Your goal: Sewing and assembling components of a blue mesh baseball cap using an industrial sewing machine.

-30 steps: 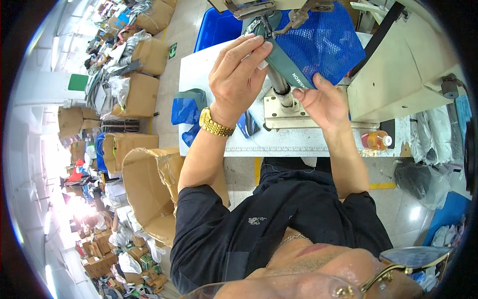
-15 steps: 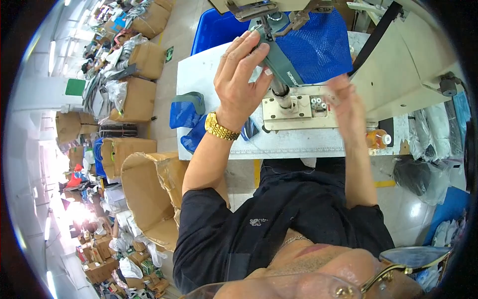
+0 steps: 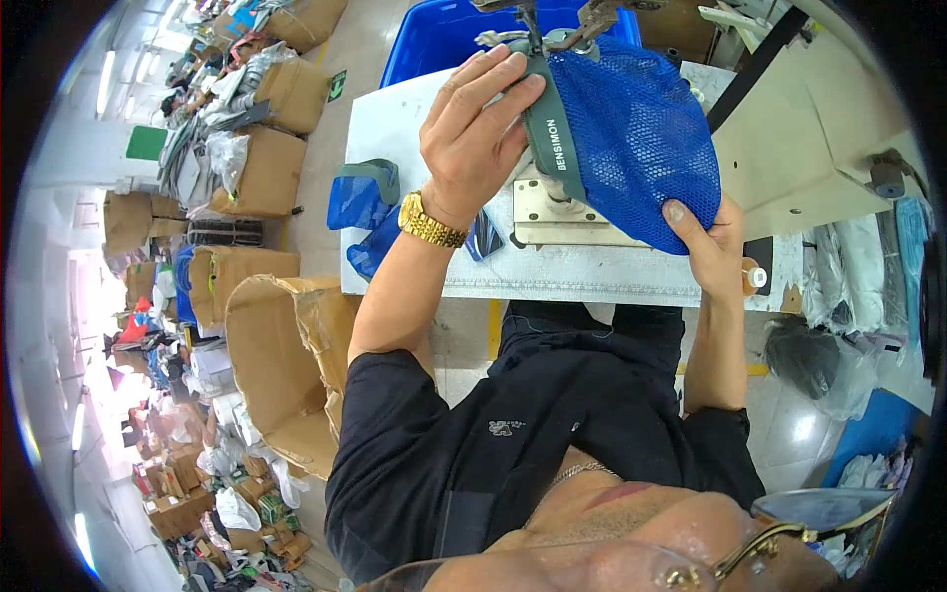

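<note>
A blue mesh pouch [image 3: 641,148] with a grey-green fabric band [image 3: 554,133] hangs over the post of a sewing machine [image 3: 829,128]. The band's upper end lies under the needle and presser foot [image 3: 535,41]. My left hand [image 3: 472,143], a gold watch at its wrist, holds the band's left edge close to the needle, fingers on top and thumb lower down. At the pouch's lower right edge, my right hand [image 3: 712,247] pinches the mesh, thumb in front and the other fingers mostly hidden behind it.
More blue mesh pieces with a grey-green band [image 3: 365,197] lie on the white table [image 3: 414,128], left of the machine. Behind stands a blue bin [image 3: 424,44]. A small bottle [image 3: 754,276] is by my right wrist. An open cardboard box [image 3: 286,375] stands left of me.
My right hand has come up to the pouch and now grips its lower edge. The pouch has swung down and spread out, its band more upright. My left hand stays near the needle.
</note>
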`<state>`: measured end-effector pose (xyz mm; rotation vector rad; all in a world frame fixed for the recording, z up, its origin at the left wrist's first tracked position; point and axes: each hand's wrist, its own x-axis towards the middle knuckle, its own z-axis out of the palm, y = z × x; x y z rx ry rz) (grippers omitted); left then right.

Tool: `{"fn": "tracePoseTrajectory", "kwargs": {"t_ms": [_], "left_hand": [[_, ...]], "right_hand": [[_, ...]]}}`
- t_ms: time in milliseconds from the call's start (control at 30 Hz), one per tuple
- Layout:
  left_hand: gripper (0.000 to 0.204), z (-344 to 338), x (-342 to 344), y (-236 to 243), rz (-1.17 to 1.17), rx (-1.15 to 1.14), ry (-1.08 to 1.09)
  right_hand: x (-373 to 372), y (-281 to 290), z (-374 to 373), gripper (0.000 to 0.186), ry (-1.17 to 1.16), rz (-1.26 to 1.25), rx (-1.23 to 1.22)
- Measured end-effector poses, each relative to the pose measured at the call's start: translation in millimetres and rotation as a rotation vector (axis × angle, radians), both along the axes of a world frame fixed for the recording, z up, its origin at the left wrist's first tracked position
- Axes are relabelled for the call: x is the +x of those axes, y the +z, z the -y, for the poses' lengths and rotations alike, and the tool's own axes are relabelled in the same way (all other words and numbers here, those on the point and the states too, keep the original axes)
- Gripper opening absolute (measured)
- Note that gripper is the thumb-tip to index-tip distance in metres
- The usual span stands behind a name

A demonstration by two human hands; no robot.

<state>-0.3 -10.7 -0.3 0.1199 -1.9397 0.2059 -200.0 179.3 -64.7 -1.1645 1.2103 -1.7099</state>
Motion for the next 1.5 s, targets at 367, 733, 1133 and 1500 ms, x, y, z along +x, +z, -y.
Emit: {"fn": "tracePoseTrajectory", "kwargs": {"t_ms": [367,733,1133,1500], "left_hand": [[0.03,-0.8,3.2,3.9,0.017,0.021,-0.006],[0.027,-5.7,5.2,2.0,0.021,0.008,0.008],[0.038,-1.6,7.8,4.1,0.054,0.002,-0.019],[0.047,1.2,14.5,6.1,0.124,0.015,-0.051]], "right_hand": [[25.8,14.5,-8.6,0.021,-0.001,0.02,-0.081],[26.4,31.4,-6.3,0.026,-0.032,-0.029,-0.071],[31.4,39.1,-5.4,0.036,-0.052,-0.005,-0.11],[32.5,42.3,-1.0,0.034,-0.079,-0.043,-0.126]]}}
